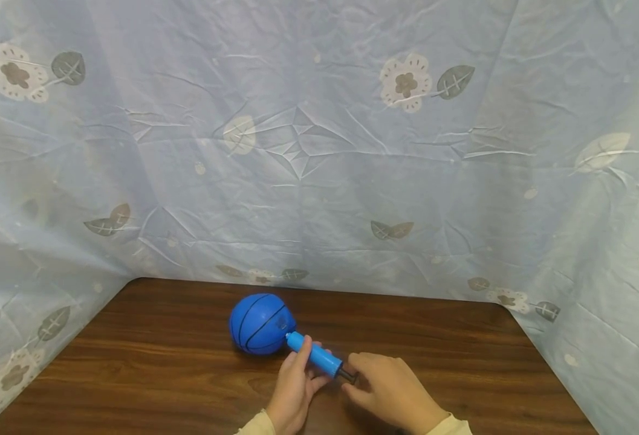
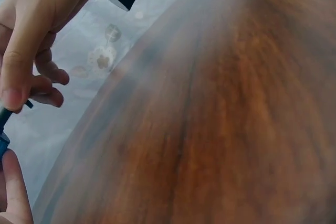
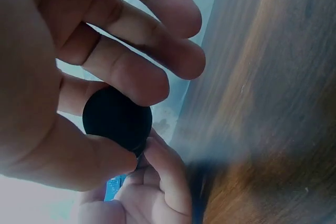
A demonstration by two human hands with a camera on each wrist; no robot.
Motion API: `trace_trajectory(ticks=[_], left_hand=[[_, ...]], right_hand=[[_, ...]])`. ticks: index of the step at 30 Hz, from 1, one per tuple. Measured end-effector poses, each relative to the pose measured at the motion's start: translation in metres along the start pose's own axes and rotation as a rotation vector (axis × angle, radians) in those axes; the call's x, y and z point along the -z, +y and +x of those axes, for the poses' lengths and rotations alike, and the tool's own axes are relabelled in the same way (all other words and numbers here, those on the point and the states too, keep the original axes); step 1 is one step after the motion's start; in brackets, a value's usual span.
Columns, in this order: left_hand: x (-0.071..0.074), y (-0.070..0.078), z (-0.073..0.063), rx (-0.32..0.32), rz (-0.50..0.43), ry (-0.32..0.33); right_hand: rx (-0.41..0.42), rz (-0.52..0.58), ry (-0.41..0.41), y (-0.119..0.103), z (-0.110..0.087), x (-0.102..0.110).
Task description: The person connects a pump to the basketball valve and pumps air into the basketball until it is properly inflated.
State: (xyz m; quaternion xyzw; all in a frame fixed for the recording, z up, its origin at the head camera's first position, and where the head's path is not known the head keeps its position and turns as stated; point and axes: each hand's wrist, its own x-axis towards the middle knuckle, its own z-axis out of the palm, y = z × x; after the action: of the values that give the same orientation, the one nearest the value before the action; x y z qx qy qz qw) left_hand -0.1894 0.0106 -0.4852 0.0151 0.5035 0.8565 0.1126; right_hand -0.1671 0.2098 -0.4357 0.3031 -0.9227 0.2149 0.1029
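- Blue mini basketball [image 1: 258, 323], head view: on the wood-grain table [image 1: 178, 368], roughly 10 o'clock from the grip of the left hand [image 1: 293, 382].
- Same view: blue hand pump [image 1: 319, 357] lies along a 10-to-4 o'clock axis, nozzle end towards the basketball; seating cannot be told. Left hand, nearer the basketball, curls round the pump; right hand [image 1: 391, 385] is at its 4 o'clock end.
- Left wrist: right thumb and finger meet at the dark handle [image 2: 5, 118], 9 o'clock.
- Right wrist: handle's round black end sits between thumb and fingers, loosely pinched.
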Motion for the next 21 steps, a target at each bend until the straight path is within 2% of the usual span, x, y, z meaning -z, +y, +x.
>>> trace_trajectory(ticks=[5,13,17,21], left_hand=[[0.004,0.002,0.002,-0.017,0.008,0.031],[0.008,0.005,0.007,-0.059,-0.018,0.087],[0.010,0.008,0.009,-0.062,-0.018,0.136],[0.014,0.010,0.011,-0.056,-0.007,0.146]], right_hand=[[-0.003,-0.047,0.016,0.001,-0.002,0.001],[-0.088,-0.047,-0.032,0.001,0.000,0.006],[-0.115,-0.051,-0.059,0.001,-0.001,0.007],[-0.127,-0.039,-0.073,0.001,-0.002,0.007]])
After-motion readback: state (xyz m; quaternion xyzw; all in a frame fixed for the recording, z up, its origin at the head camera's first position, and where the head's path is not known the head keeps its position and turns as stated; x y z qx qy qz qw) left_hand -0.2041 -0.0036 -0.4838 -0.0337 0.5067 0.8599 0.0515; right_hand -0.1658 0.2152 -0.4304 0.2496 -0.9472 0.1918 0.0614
